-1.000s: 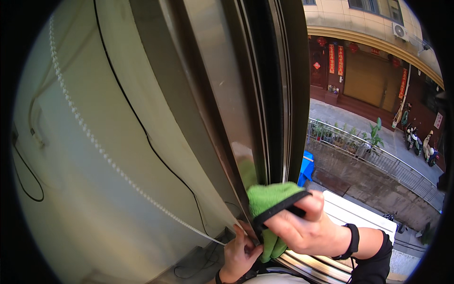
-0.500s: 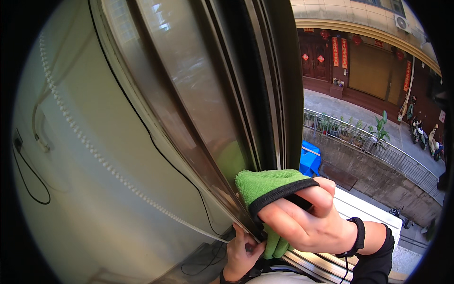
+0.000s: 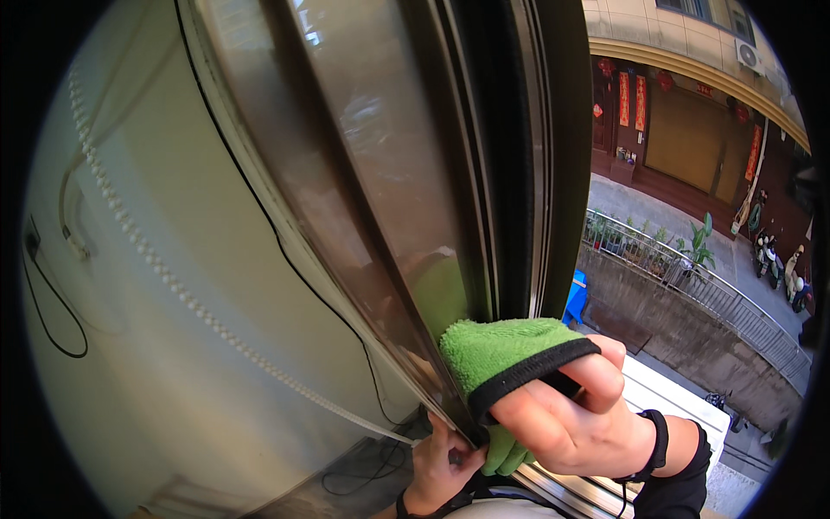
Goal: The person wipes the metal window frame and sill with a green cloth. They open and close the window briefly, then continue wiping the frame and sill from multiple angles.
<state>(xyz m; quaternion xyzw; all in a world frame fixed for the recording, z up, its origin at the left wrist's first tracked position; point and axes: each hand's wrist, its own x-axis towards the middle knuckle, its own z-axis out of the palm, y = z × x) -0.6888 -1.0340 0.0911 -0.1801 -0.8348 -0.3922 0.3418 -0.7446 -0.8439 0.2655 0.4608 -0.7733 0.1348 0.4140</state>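
My right hand (image 3: 575, 415) grips a green cloth (image 3: 501, 359) with a black hem and presses it against the dark metal window frame (image 3: 519, 173), low on its upright. The cloth's lower part hangs down between my two hands. My left hand (image 3: 441, 463) sits lower, fingers curled against the bottom corner of the sliding glass pane (image 3: 380, 164). A black band circles my right wrist.
A pale wall (image 3: 164, 303) with a white bead chain (image 3: 173, 277) and black cables fills the left. Through the open window lie a street, a metal railing (image 3: 692, 290), potted plants, parked scooters and a building with red hangings.
My right hand has carried the green cloth up along the window frame and nearer to the camera. My left hand stays at the bottom corner of the pane.
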